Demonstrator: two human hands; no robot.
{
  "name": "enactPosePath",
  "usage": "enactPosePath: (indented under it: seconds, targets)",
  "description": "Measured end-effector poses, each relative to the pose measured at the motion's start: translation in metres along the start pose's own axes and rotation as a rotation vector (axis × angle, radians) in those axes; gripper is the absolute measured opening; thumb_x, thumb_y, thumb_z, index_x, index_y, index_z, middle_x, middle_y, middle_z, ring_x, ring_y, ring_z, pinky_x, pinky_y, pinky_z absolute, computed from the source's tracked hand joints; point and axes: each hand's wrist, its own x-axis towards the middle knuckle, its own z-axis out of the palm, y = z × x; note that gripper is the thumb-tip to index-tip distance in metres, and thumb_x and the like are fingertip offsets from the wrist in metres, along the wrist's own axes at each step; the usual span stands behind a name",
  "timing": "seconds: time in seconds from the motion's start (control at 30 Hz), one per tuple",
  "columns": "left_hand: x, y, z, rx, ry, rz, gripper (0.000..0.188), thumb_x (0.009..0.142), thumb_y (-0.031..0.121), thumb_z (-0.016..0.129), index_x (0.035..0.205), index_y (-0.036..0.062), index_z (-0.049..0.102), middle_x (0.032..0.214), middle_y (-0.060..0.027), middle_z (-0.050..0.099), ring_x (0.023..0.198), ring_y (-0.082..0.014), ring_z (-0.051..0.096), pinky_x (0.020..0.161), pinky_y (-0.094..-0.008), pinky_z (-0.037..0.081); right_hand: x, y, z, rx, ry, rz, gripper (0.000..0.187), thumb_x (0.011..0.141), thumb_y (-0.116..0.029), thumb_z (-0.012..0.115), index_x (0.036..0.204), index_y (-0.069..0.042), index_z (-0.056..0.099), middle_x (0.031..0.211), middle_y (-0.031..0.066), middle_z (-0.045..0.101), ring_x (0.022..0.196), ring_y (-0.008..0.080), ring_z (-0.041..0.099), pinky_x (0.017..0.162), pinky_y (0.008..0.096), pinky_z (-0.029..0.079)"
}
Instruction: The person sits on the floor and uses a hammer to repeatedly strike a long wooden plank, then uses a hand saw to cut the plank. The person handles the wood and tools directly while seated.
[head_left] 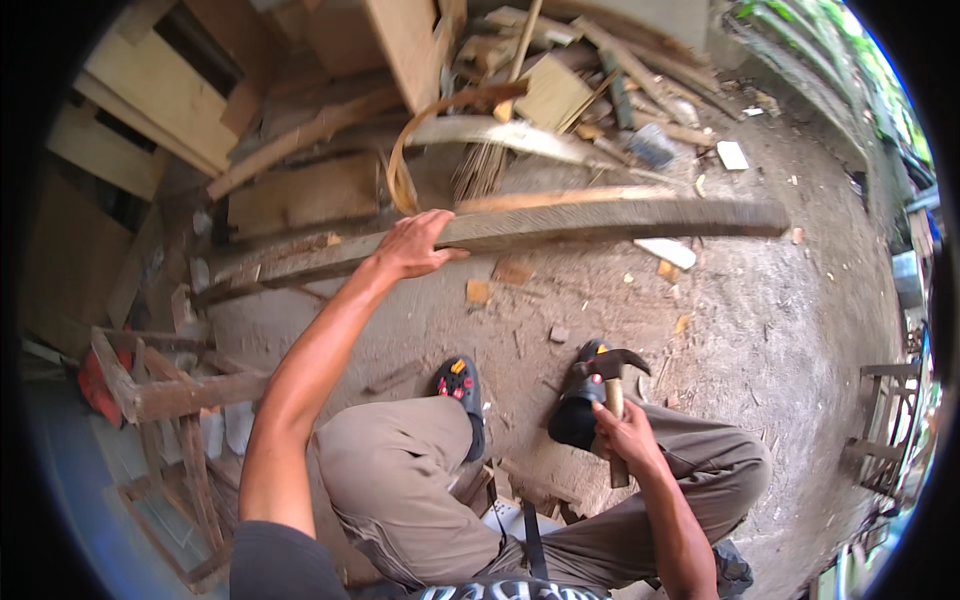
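A long, rough wooden beam (580,225) stretches across in front of me, its right end smeared by motion. My left hand (413,246) grips it left of its middle, fingers over the far edge and thumb on the near side. Close to my right knee, my right hand (625,432) is closed round the wooden handle of a claw hammer (615,388). The dark metal hammer head points up, over my right shoe. A lighter strip of wood (570,198) lies along the beam's far side.
Scrap wood (555,95) is heaped beyond the beam, beside a twig broom (480,172) and a curved wooden strip (398,165). A wooden stool frame (190,395) stands at left, near wooden panels (160,90). Wood chips and small offcuts (478,291) litter the ground.
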Motion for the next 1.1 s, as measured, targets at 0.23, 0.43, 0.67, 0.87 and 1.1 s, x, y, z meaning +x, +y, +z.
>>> enactPosePath:
  seconds: [0.23, 0.43, 0.67, 0.87, 1.1]
  targets:
    - [0.018, 0.112, -0.203, -0.225, 0.553, 0.314, 0.064, 0.087, 0.044, 0.078, 0.126, -0.0032, 0.061, 0.115, -0.0212, 0.069, 0.111, -0.0256, 0.065, 0.093, -0.0385, 0.051, 0.021, 0.020, -0.035, -0.130, 0.099, -0.267, 0.029, 0.097, -0.028, 0.070, 0.104, -0.003, 0.057, 0.069, 0.0002, 0.056, 0.055, 0.0107, 0.053, 0.048, 0.0309, 0.045]
    - [0.006, 0.221, -0.378, -0.102, 1.059, 0.405, 0.063, 0.088, 0.057, 0.072, 0.104, -0.0039, 0.070, 0.100, -0.0174, 0.074, 0.085, -0.0249, 0.070, 0.079, -0.0375, 0.053, 0.053, 0.035, -0.054, -0.024, 0.142, -0.243, 0.035, 0.094, -0.032, 0.075, 0.078, -0.006, 0.058, 0.060, 0.0015, 0.054, 0.046, 0.0135, 0.052, 0.043, 0.0318, 0.043]
    - [-0.096, 0.343, -0.545, -0.186, 1.139, 0.166, 0.091, 0.101, 0.065, 0.037, 0.147, -0.0129, 0.029, 0.152, -0.0334, 0.032, 0.144, -0.0411, 0.034, 0.121, -0.0479, 0.025, 0.055, 0.031, -0.058, -0.107, 0.123, -0.364, 0.029, 0.095, -0.027, 0.072, 0.091, -0.001, 0.059, 0.059, 0.0054, 0.058, 0.044, 0.0169, 0.057, 0.039, 0.0357, 0.044]
    - [-0.136, 0.297, -0.717, -0.684, 1.724, 0.156, 0.061, 0.094, 0.044, 0.070, 0.124, -0.0094, 0.061, 0.123, -0.0209, 0.069, 0.109, -0.0318, 0.067, 0.100, -0.0432, 0.052, 0.075, 0.036, -0.064, -0.080, 0.159, -0.411, 0.038, 0.096, -0.036, 0.069, 0.086, -0.002, 0.058, 0.061, 0.0042, 0.056, 0.047, 0.0160, 0.056, 0.040, 0.0349, 0.045]
    - [-0.215, 0.204, -0.591, -0.934, 1.656, 0.143, 0.068, 0.107, 0.048, 0.035, 0.153, -0.0010, 0.034, 0.159, -0.0194, 0.038, 0.144, -0.0370, 0.041, 0.121, -0.0519, 0.032, 0.085, 0.036, -0.078, 0.397, 0.354, -0.478, 0.056, 0.100, -0.059, 0.053, 0.080, -0.007, 0.051, 0.058, 0.0038, 0.051, 0.043, 0.0164, 0.053, 0.039, 0.0334, 0.045]
